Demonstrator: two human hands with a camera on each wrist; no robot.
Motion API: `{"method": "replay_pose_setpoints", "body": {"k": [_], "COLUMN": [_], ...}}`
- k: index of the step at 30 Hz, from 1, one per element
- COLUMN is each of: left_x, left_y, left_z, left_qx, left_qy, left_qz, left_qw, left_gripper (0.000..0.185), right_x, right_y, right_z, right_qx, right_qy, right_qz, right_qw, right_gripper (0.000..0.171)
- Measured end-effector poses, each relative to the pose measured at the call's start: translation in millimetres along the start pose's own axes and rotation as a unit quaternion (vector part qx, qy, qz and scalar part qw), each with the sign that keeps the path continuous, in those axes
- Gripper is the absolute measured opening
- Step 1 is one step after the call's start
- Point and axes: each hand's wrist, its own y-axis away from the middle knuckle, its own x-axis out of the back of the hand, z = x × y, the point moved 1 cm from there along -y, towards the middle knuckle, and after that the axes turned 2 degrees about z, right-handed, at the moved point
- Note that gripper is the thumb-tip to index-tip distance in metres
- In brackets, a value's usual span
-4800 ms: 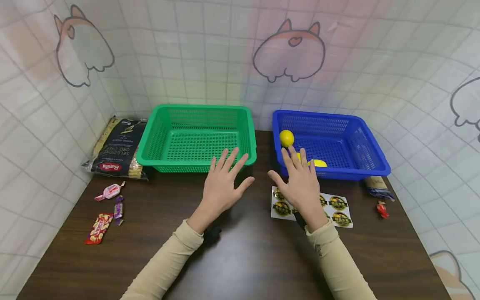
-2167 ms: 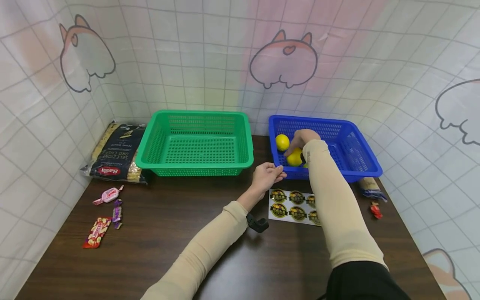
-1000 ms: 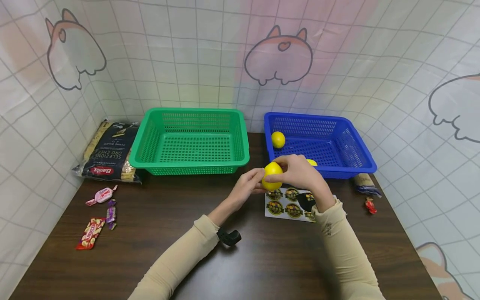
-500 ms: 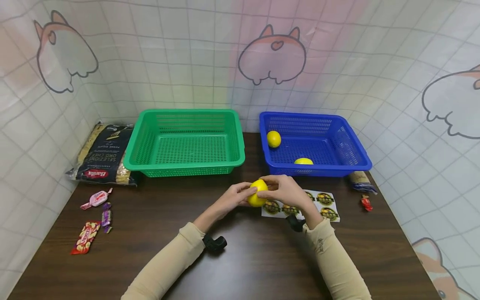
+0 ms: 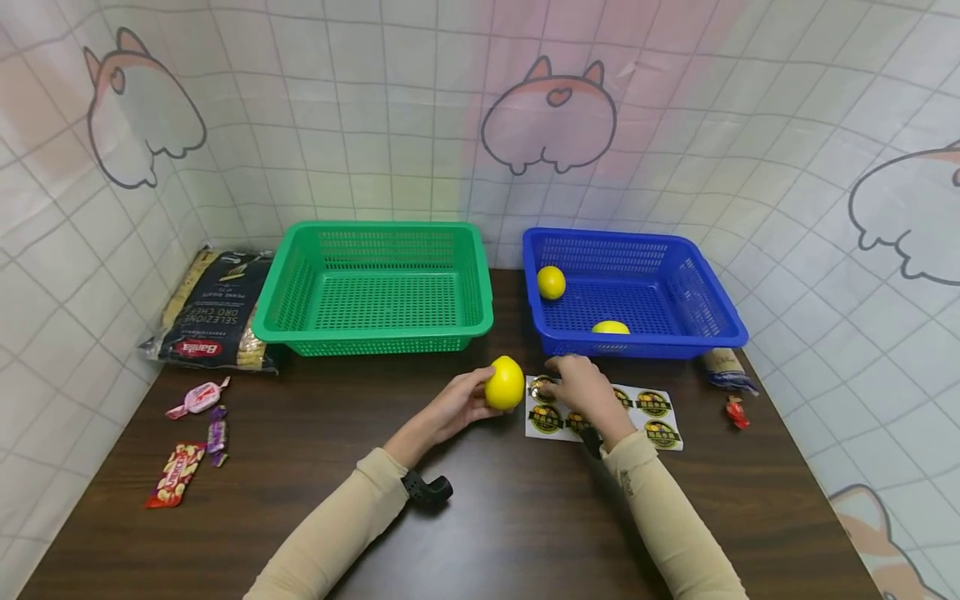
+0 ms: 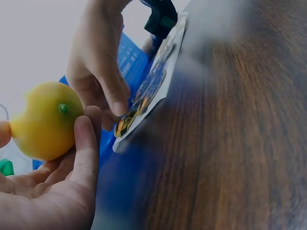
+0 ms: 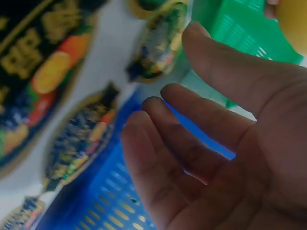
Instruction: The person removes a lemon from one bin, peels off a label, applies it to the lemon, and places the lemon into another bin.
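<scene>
My left hand point(image 5: 471, 398) grips a yellow lemon point(image 5: 504, 383) just above the dark table, between the two baskets and slightly nearer me. The left wrist view shows that lemon point(image 6: 45, 120) cupped in my fingers with its green stem dot facing the camera. My right hand point(image 5: 561, 377) hovers with relaxed fingers over the left end of a white sticker sheet point(image 5: 654, 410), fingertips at a round sticker. Nothing is held in the right hand point(image 7: 182, 124); the sticker sheet point(image 7: 62, 76) lies right under it.
A blue basket point(image 5: 716, 329) at the back right holds two lemons point(image 5: 551, 282) point(image 5: 611, 327). A green basket point(image 5: 480, 312) stands left of it. A pasta bag point(image 5: 213, 312) and candies point(image 5: 198, 397) lie at the left, small wrappers point(image 5: 737, 412) at the right.
My right hand took a lemon out of the blue basket and passed it to my left hand. It has now let go and dropped onto the sticker sheet.
</scene>
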Motion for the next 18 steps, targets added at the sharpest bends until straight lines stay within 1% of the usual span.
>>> {"method": "replay_pose_setpoints", "body": {"k": [3,6,12,15,18], "left_x": [1.3,1.8,1.8,1.9,3.4], "left_y": [-0.2,-0.4,-1.6,-2.5,-2.2], "left_z": [-1.2,-2.1,-0.1,0.3,-1.3], "left_qx": [0.004,0.008,0.0,0.003,0.004], "left_qy": [0.0,-0.004,-0.017,-0.018,-0.016], "left_qz": [-0.005,-0.008,-0.016,-0.013,-0.01], "left_qw": [1.0,0.9999,0.9997,0.9997,0.9998], "left_gripper": [0.055,0.055,0.058,0.058,0.058], "right_x": [-5,-9,-12,-12,-12], "right_y": [-2,-2,-2,-2,3], "right_z": [1,2,2,1,-1], "right_qx": [-0.005,-0.005,-0.008,-0.003,0.006], "right_qy": [0.013,0.013,0.005,0.008,0.01], "right_qz": [-0.004,-0.003,0.024,0.034,0.043], "right_qw": [1.0,1.0,1.0,0.999,0.999], "right_gripper": [0.046,0.04,0.026,0.024,0.022]}}
